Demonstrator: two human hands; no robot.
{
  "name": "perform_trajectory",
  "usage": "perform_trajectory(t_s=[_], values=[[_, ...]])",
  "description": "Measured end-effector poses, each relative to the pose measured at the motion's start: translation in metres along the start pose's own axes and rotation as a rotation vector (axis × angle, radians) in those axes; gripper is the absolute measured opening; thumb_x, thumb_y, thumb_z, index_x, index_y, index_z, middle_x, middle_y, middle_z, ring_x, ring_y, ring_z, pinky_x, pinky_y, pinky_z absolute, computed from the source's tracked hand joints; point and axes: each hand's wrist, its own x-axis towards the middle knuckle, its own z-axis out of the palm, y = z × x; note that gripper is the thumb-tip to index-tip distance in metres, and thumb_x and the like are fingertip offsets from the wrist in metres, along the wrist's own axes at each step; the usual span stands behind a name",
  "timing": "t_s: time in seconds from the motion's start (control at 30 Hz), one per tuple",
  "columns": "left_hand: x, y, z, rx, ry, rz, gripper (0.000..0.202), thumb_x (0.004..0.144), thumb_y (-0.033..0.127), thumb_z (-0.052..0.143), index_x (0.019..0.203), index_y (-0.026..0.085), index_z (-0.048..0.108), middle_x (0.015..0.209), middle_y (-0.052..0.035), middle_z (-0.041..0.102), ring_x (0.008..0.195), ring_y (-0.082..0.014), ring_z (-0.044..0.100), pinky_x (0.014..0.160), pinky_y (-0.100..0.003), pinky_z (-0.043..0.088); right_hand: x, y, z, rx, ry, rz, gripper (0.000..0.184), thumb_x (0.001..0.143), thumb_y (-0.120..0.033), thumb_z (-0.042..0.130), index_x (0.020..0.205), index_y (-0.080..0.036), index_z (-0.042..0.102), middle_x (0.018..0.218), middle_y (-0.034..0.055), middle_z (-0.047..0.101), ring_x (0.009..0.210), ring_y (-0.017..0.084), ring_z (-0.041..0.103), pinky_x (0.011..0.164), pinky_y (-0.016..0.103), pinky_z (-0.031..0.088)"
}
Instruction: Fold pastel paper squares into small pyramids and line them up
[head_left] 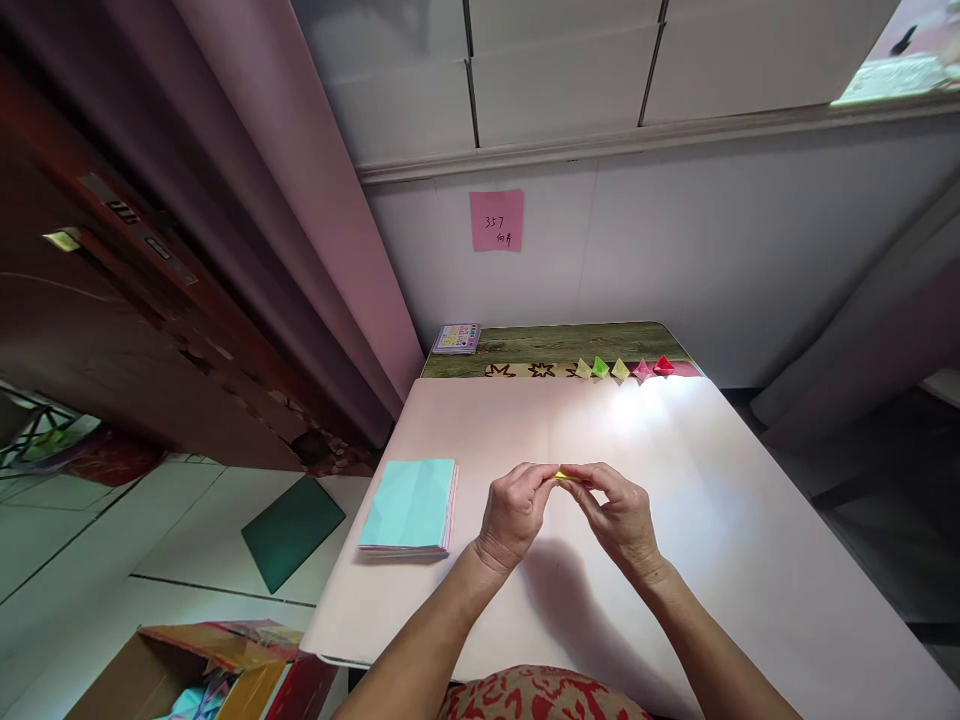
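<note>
A small folded piece of yellow paper (562, 476) is pinched between my two hands above the middle of the table; the fingers hide most of it. My left hand (517, 508) grips its left side with thumb and fingertips. From the right, my right hand (615, 508) pinches the other side, its thumb below and fingers above. To the left of my hands lies a stack of square paper (409, 505) with a light blue sheet on top.
Several small folded paper pieces, one of them red (664, 366), line the table's far edge. A small pile of printed cards or booklets (457, 338) sits at the back left corner. A pink note (496, 221) sticks to the wall. An open cardboard box (142, 668) stands at lower left.
</note>
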Motion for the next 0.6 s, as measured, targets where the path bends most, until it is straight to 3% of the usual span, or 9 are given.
perform_trajectory(t_s=[0.1,0.33,0.47,0.6], values=[[0.001,-0.001,-0.003,0.130,-0.016,0.137,0.016,0.094,0.017,0.049,0.098,0.019,0.064,0.085,-0.0050,0.068,0.078,-0.0166,0.063,0.070,-0.029,0.051,0.001,0.001,-0.001,-0.098,0.004,-0.072,0.012,0.093,-0.030,0.059,0.099,-0.024,0.068,0.086,0.0021,0.072,0.068,0.014,0.067,0.063,0.024,0.052],[0.004,0.005,-0.001,0.210,-0.076,0.171,0.018,0.095,0.014,0.038,0.090,0.019,0.055,0.083,-0.0058,0.059,0.079,-0.0193,0.055,0.071,-0.032,0.046,-0.001,-0.002,0.002,-0.189,-0.051,-0.118,0.015,0.098,-0.025,0.046,0.094,-0.021,0.060,0.082,0.0038,0.067,0.067,0.014,0.062,0.059,0.025,0.045],[-0.001,-0.001,0.003,0.156,-0.100,0.136,0.017,0.094,0.014,0.039,0.087,0.019,0.054,0.081,-0.0048,0.058,0.076,-0.0184,0.055,0.069,-0.030,0.044,-0.004,0.001,0.003,-0.098,-0.104,-0.052,0.017,0.098,-0.028,0.045,0.089,-0.021,0.058,0.078,0.0031,0.065,0.065,0.015,0.059,0.060,0.025,0.044],[-0.007,-0.022,0.016,0.052,-0.155,-0.016,0.018,0.091,0.014,0.043,0.080,0.020,0.056,0.078,-0.0028,0.060,0.071,-0.0161,0.055,0.066,-0.027,0.043,-0.012,0.021,0.012,-0.012,-0.186,0.108,0.025,0.096,-0.038,0.046,0.083,-0.022,0.061,0.075,0.0022,0.066,0.065,0.016,0.061,0.060,0.025,0.046]])
